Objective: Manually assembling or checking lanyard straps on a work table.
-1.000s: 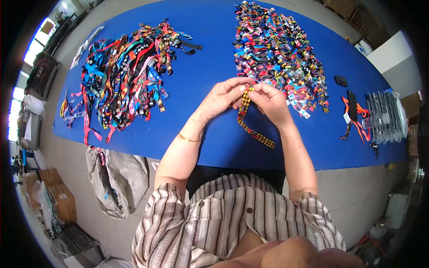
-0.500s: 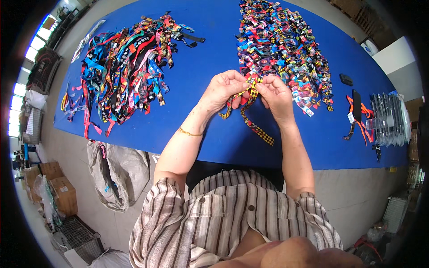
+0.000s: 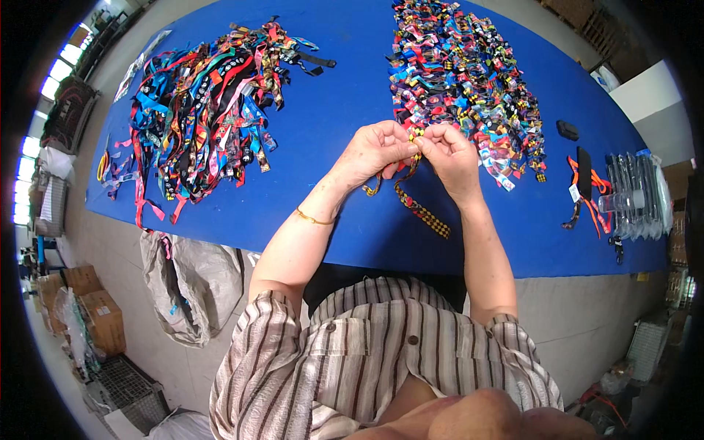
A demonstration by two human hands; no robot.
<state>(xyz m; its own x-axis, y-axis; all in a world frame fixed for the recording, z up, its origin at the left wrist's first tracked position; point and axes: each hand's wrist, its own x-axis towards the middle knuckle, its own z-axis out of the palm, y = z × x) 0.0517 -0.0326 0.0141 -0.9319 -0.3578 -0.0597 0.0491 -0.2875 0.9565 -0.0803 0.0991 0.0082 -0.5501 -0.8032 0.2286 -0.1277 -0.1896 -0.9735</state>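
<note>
A yellow-and-black checkered fabric strap [image 3: 424,212] with touches of red is pinched between my two hands above the blue table. My left hand [image 3: 376,152] grips it with thumb and forefinger, and a short end hangs below those fingers. My right hand [image 3: 449,156] is closed on the same strap, its thumb nearly touching the left thumb. A small folded part of the strap shows above the fingertips. From between the hands a longer tail slants down onto the table toward the right. What lies directly under the fingertips is hidden.
Beyond my hands, dense rows of folded colorful straps [image 3: 462,81] cover the table [image 3: 345,88]. A loose heap of straps [image 3: 213,117] lies at left. At right are a black object [image 3: 567,130], an orange-and-black harness [image 3: 584,183] and plastic-wrapped packs [image 3: 636,194]. A whitish sack [image 3: 213,286] stands below the left edge.
My hands have come closer together, and the fingertips now cover more of the checkered strap. Its folded part above them looks smaller. The long tail stays in place.
</note>
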